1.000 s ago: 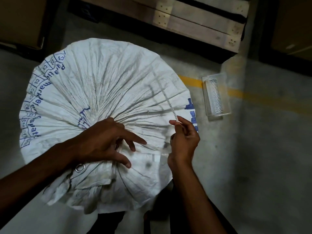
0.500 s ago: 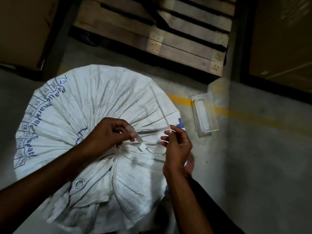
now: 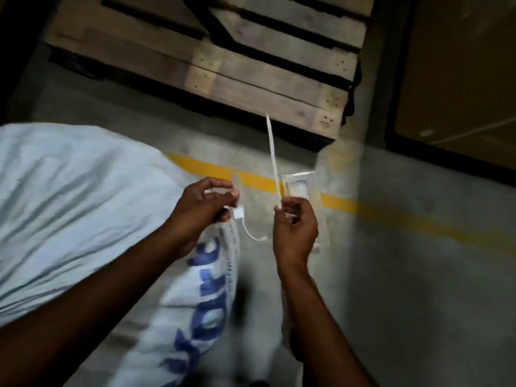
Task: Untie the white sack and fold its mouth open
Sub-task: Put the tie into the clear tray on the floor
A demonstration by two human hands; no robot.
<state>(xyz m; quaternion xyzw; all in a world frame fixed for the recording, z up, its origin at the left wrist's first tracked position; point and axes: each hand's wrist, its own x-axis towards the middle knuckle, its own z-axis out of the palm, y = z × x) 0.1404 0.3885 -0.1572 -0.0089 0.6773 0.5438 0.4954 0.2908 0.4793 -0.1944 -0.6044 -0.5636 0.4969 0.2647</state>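
Observation:
The white sack (image 3: 72,196) with blue lettering fills the left and lower left, blurred by motion. A white plastic tie (image 3: 273,160) hangs in the air to the right of the sack. My left hand (image 3: 203,208) pinches the tie's square head end, just off the sack's right edge. My right hand (image 3: 294,227) pinches the tie's long strap, whose free tail sticks up toward the pallet. A short loop of the tie sags between the two hands. The sack's mouth is hidden under my left arm.
A wooden pallet (image 3: 251,60) lies on the concrete floor beyond the hands. A clear plastic tray (image 3: 300,185) sits on the yellow floor line (image 3: 391,216), partly behind my right hand. A brown cardboard box (image 3: 460,74) stands at the upper right.
Both hands have lifted the tie off the sack and carried it right, past the sack's edge. The view has swung right, so the sack now sits at the left.

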